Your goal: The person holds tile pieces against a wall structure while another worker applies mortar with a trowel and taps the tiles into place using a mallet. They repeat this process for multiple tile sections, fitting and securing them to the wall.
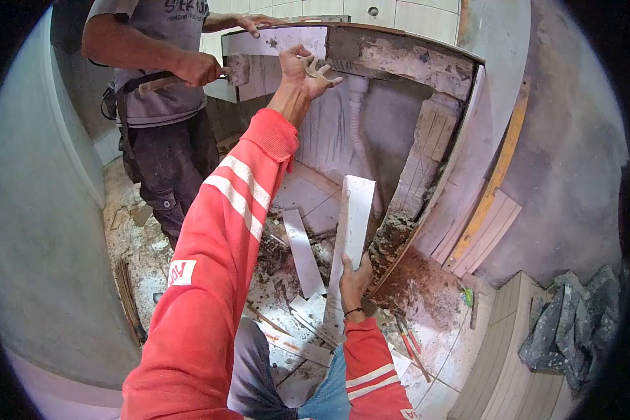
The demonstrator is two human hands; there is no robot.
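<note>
My left hand (305,73) reaches up in a red sleeve, fingers spread against a white tile strip (280,40) on the front edge of a concrete counter (406,56). Low down, my right hand (354,281) grips the lower end of a long white tile piece (353,220) that stands upright on the floor. Another person stands at the left, one hand (253,22) on top of the counter and the other hand (197,68) holding a hammer (232,70) against the same tile strip.
A white drain pipe (357,112) hangs under the counter. Broken tile strips (302,252), mortar (392,234) and rubble litter the floor. Tiles and a yellow level (493,178) lean at the right. Crumpled bags (574,325) lie at the far right. Red-handled pliers (407,343) lie beside my right arm.
</note>
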